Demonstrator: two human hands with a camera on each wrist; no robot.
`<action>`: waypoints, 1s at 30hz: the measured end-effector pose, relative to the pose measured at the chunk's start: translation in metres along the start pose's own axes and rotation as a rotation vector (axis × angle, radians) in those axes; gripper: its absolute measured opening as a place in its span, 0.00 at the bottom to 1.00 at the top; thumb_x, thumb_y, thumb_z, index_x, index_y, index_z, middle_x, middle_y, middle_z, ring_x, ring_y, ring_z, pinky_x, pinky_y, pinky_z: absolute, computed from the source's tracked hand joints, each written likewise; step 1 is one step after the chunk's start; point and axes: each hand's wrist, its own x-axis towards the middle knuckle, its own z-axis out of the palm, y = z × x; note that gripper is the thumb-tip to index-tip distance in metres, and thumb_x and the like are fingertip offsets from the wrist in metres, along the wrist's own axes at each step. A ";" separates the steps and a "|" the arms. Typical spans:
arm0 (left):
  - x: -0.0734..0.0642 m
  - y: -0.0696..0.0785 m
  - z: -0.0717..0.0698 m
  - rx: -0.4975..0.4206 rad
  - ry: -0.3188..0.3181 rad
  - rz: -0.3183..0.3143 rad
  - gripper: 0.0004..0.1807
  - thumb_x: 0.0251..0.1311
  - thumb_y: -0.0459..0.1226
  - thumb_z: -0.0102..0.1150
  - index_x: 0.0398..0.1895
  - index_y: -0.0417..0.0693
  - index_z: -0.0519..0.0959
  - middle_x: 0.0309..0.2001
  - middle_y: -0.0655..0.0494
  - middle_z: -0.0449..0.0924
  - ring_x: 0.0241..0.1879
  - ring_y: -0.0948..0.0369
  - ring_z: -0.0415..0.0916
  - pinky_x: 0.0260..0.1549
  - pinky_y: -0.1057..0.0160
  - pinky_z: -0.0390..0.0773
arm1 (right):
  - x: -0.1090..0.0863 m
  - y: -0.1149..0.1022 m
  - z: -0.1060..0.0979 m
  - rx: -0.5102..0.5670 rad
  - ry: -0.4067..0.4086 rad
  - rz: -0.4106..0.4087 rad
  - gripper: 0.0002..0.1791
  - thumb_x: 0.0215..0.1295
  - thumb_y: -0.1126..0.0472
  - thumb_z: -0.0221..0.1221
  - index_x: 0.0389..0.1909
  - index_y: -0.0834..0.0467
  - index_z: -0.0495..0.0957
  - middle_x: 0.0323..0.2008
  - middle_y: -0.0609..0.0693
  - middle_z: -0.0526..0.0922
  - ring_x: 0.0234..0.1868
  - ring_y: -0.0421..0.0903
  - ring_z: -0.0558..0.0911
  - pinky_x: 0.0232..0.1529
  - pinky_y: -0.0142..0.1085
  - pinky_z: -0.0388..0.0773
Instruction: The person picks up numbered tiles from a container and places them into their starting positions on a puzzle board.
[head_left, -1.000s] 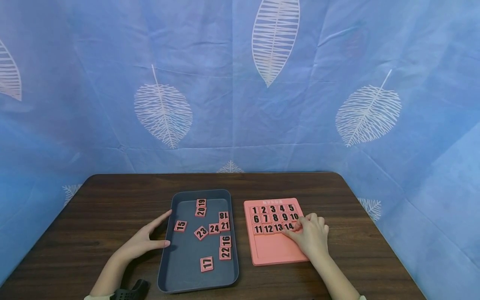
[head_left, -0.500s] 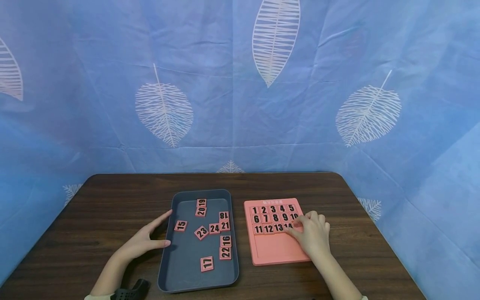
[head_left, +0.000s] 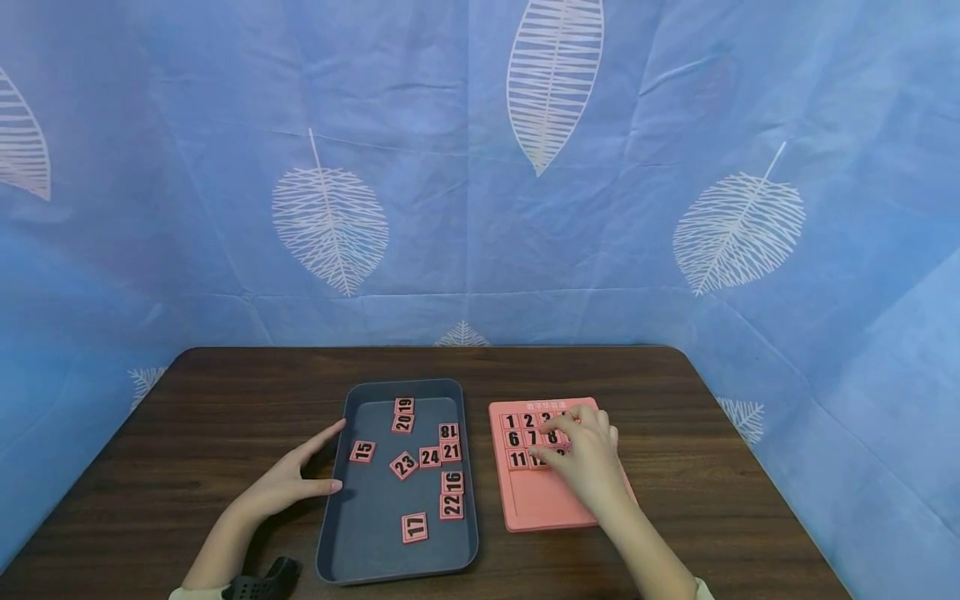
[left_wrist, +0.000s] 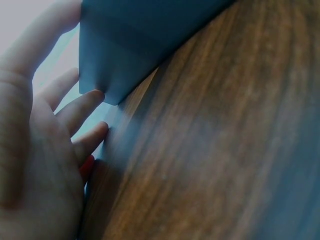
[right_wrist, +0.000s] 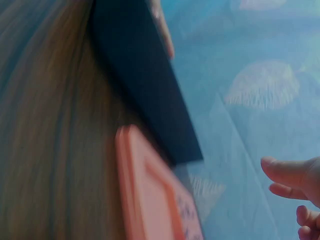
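Note:
My left hand (head_left: 280,483) touches the left wall of the dark grey tray (head_left: 330,533), thumb and fingers spread; the left wrist view shows its fingers (left_wrist: 80,110) against the tray's outer side. Loose pink number tiles lie in the tray, among them 15 (head_left: 362,452), 23 (head_left: 403,465) and 17 (head_left: 414,527). Over the pink number puzzle board (head_left: 543,500) hovers my right hand (head_left: 588,462), thumb and forefinger apart with nothing between them. It hides the right part of the tile rows. Tiles 1 (head_left: 511,422), 6 (head_left: 513,439) and 11 (head_left: 517,458) show at the left.
Tray and board lie side by side on a dark wood table (head_left: 247,392), a narrow strip of wood between them. Behind the table hangs a blue cloth (head_left: 420,208) with white leaf prints. A black band (head_left: 262,581) is around my left wrist.
My right hand has let go at the end of the third tile row and moved left, lifting over the middle of the board. The left hand has stayed at the tray.

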 end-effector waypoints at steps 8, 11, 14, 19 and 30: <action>0.001 -0.001 0.000 0.001 0.003 0.026 0.46 0.57 0.42 0.66 0.76 0.55 0.51 0.74 0.41 0.46 0.69 0.34 0.42 0.53 0.25 0.51 | 0.011 -0.050 0.016 0.073 -0.039 -0.143 0.16 0.43 0.52 0.76 0.35 0.46 0.85 0.40 0.44 0.69 0.40 0.45 0.63 0.41 0.45 0.59; 0.002 -0.002 0.000 0.011 0.004 0.027 0.46 0.57 0.43 0.66 0.76 0.56 0.52 0.74 0.41 0.46 0.69 0.34 0.42 0.53 0.25 0.51 | 0.018 -0.068 0.021 0.093 -0.079 -0.191 0.16 0.45 0.51 0.75 0.36 0.46 0.85 0.38 0.43 0.68 0.38 0.44 0.61 0.40 0.43 0.58; 0.002 -0.002 0.000 0.010 0.004 0.022 0.46 0.57 0.43 0.66 0.76 0.57 0.52 0.74 0.41 0.46 0.69 0.34 0.42 0.53 0.24 0.51 | 0.025 -0.084 0.027 0.108 -0.115 -0.246 0.16 0.46 0.51 0.74 0.38 0.47 0.85 0.37 0.42 0.65 0.37 0.44 0.59 0.39 0.42 0.56; 0.002 -0.003 0.000 0.006 0.002 0.017 0.46 0.57 0.43 0.67 0.76 0.58 0.52 0.74 0.41 0.46 0.69 0.34 0.42 0.53 0.25 0.51 | 0.040 -0.105 0.040 0.106 -0.185 -0.308 0.17 0.48 0.48 0.73 0.40 0.46 0.86 0.36 0.42 0.64 0.38 0.44 0.59 0.40 0.41 0.55; 0.001 -0.001 -0.001 -0.013 -0.019 0.021 0.47 0.58 0.42 0.65 0.76 0.53 0.50 0.74 0.39 0.45 0.69 0.33 0.42 0.52 0.24 0.51 | 0.066 -0.129 0.086 0.004 -0.355 -0.361 0.20 0.49 0.43 0.70 0.45 0.42 0.85 0.40 0.41 0.69 0.40 0.40 0.62 0.41 0.35 0.57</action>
